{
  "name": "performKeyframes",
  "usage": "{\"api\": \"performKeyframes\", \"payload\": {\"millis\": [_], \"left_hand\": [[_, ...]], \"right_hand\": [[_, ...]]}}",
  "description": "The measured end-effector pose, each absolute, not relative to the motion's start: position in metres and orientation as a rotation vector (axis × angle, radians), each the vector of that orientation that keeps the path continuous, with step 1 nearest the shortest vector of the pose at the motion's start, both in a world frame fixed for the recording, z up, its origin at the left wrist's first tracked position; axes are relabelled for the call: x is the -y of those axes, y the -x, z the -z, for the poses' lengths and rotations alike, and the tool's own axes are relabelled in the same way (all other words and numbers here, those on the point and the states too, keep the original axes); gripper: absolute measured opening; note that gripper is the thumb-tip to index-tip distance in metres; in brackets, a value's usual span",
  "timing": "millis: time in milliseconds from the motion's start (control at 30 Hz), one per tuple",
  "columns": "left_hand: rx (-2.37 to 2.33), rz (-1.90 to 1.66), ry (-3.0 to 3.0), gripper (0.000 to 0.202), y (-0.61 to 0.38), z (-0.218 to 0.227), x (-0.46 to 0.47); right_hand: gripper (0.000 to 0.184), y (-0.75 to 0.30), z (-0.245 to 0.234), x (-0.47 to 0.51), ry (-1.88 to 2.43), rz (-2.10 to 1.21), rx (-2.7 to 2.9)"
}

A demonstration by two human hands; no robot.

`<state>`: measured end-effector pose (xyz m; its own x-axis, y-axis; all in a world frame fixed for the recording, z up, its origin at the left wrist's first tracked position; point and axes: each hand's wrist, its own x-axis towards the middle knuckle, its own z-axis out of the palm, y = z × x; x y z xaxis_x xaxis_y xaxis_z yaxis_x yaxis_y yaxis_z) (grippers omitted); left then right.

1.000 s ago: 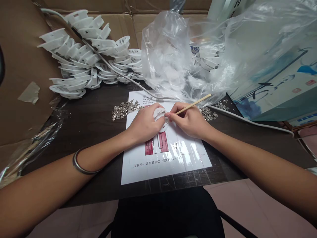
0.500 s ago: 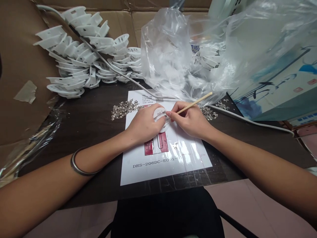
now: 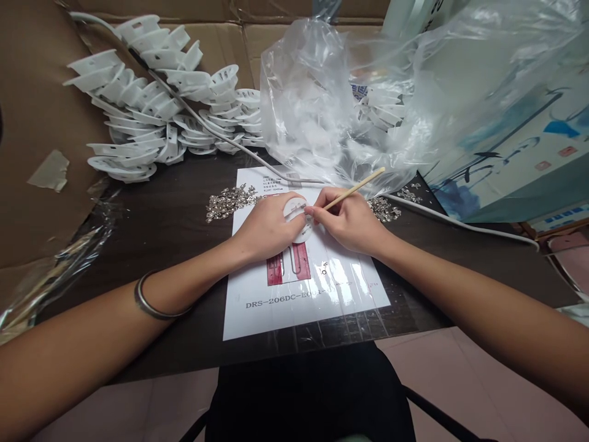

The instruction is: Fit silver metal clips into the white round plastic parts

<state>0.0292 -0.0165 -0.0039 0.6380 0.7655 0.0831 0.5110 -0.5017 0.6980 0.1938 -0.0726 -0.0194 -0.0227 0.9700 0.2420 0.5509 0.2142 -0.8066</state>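
Observation:
My left hand [image 3: 269,226] is closed around a round white plastic part [image 3: 301,232], holding it over a printed sheet [image 3: 257,319]. Between the thumb and fingers of my right hand [image 3: 352,221] is a thin wooden stick [image 3: 356,188]. Its upper end slants up to the right; the lower tip is hidden by my fingertips at the face of the white part. Small metal pieces form one pile [image 3: 230,201] left of my left hand and another pile [image 3: 385,210] just beyond my right hand. A few loose metal bits [image 3: 324,267] lie on the sheet.
Stacks of white plastic parts [image 3: 142,104] stand at the back left. A clear plastic bag [image 3: 304,92] with more white parts is behind my hands. A grey cable [image 3: 221,132] crosses the dark table [image 3: 151,215]. A printed box [image 3: 506,159] stands at the right.
Both hands keep their grips at nearly the same place. The stick has shifted slightly left with my right hand, and the view has moved a little.

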Motion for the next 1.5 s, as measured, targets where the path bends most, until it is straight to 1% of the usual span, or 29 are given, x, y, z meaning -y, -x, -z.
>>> {"api": "performKeyframes", "payload": {"millis": [133, 367, 567, 1067, 1167, 1267, 1400, 1500], "left_hand": [[-0.992, -0.539, -2.22, 0.018, -0.0297, 0.0035, 0.0185], [-1.058, -0.508, -2.242, 0.02, -0.0312, 0.0032, 0.0206], [-1.052, -0.485, -2.219, 0.018, -0.031, 0.0023, 0.017], [-1.027, -0.492, -2.172, 0.015, -0.0318, 0.0014, 0.017], [-1.033, -0.498, -2.178, 0.016, -0.0315, 0.0014, 0.0172], [-1.052, -0.504, -2.161, 0.018, -0.0307, 0.0008, 0.0174], [-1.042, -0.51, -2.136, 0.021, -0.0296, -0.0001, 0.0166], [-1.034, -0.503, -2.144, 0.023, -0.0295, 0.0002, 0.0159]], "right_hand": [[0.024, -0.1927, 0.0188, 0.0729, 1.437, -0.636, 1.725], [0.028, -0.1932, 0.0185, 0.0726, 1.464, -0.635, 1.63], [0.028, -0.191, 0.0178, 0.0731, 1.472, -0.54, 1.665], [0.024, -0.1911, 0.0189, 0.0737, 1.459, -0.567, 1.725], [0.026, -0.1912, 0.0187, 0.0736, 1.463, -0.574, 1.71], [0.03, -0.1932, 0.0182, 0.0724, 1.457, -0.657, 1.608], [0.029, -0.1978, 0.0184, 0.0692, 1.322, -0.847, 1.422], [0.03, -0.1998, 0.0195, 0.0678, 1.315, -0.855, 1.439]]}}
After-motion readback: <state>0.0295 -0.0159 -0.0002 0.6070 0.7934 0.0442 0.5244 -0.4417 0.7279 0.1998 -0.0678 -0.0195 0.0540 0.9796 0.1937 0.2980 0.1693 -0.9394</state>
